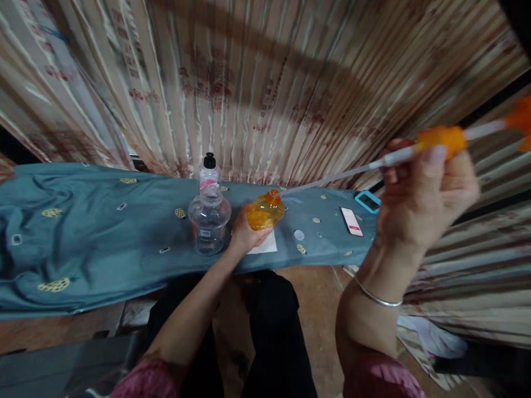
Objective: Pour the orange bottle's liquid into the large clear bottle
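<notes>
My left hand (245, 232) is wrapped round a clear bottle of yellow-orange liquid (267, 211), which tilts a little over the cloth. Up at the right, my right hand (427, 193) grips an orange pump head (442, 139) by its collar; the spout end reaches the right edge of the view. From the pump a long translucent dip tube (336, 176) slants down to the bottle's mouth. Whether its tip is inside the neck or just beside it, I cannot tell. Left of the bottle stands a large clear plastic jar (209, 224), uncapped.
A bottle with a black cap (209, 171) stands behind the jar. On the green patterned cloth (103, 232) lie white paper (265, 245), a small round disc (299, 235), a phone (351, 221) and a blue-framed device (368, 202). A pleated curtain (249, 83) hangs behind.
</notes>
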{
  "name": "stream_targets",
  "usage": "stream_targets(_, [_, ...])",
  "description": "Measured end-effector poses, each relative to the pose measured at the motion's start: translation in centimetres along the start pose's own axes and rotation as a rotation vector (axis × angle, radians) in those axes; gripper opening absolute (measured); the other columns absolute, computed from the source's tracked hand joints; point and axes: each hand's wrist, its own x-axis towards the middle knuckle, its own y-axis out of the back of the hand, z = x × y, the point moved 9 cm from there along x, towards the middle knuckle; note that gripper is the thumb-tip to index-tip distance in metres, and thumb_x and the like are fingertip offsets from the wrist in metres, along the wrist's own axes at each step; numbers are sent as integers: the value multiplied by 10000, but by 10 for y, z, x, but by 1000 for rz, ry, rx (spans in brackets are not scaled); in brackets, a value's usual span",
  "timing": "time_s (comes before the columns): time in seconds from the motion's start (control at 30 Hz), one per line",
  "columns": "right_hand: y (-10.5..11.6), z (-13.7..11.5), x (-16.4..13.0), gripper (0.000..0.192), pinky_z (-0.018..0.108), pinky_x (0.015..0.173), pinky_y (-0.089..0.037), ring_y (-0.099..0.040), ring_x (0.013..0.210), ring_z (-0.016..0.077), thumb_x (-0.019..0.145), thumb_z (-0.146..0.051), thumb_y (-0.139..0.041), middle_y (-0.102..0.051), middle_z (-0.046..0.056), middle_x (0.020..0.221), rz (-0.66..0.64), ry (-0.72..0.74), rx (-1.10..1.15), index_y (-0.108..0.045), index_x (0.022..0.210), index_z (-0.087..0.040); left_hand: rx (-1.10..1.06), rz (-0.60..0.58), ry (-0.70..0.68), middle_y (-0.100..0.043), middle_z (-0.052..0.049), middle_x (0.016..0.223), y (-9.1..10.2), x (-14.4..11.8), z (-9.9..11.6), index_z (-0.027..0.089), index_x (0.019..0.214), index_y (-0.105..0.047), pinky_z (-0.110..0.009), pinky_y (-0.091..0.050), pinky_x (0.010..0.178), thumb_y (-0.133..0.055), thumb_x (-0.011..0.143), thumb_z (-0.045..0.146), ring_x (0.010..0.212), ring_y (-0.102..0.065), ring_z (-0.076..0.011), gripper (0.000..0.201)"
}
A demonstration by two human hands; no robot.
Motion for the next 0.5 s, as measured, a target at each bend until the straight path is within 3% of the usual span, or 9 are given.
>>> stream_targets(0.07, [26, -15, 8, 183, 248, 709, -519, -700, 813, 107, 833, -426, -737, -687, -22, 835, 34, 15, -43, -715, 909, -262, 15, 0, 13, -699, -104, 1182, 0, 0, 0, 194, 1215, -546, -470, -563, 999, -930, 511, 294, 1107, -690, -310, 808])
stream_targets(0.17, [69, -37, 10, 144, 216, 587, -448, -675, 761, 79, 859, -430, -710, -666, -30, 824, 84, 62, -167, -722, 887, -289, 23, 4, 14, -700, -106, 1180, 1, 1, 3, 177, 1217, -546, -456, -560, 1009, -921, 524, 257, 1110, -692, -298, 792])
stream_targets(0.27, [106, -24, -3, 188, 235, 695, -499, -652, 755, 83, 838, -417, -750, -630, -26, 807, 34, -31, -317, -712, 918, -252, 11, -3, -17, -705, -84, 1165, 3, 1, 8, 189, 1201, -558, -429, -571, 999, -913, 529, 243, 1098, -700, -278, 762])
stream_targets(0.37, [137, 34, -33, 285, 302, 744, -550, -635, 800, 114, 901, -428, -685, -664, 2, 929, -124, -305, -543, -651, 1017, -170, 24, -24, -36, -704, -91, 1195, 3, 2, 10, 204, 1205, -557, -456, -562, 1016, -901, 553, 257, 1133, -689, -293, 739])
stream_targets(0.5, [159, 136, -94, 422, 429, 910, -559, -638, 1070, 201, 933, -458, -629, -620, 76, 1256, -375, -690, -815, -584, 1256, -191, 34, -38, -44, -673, -116, 1280, 4, 2, 8, 210, 1256, -523, -491, -532, 1059, -893, 573, 304, 1204, -657, -316, 782])
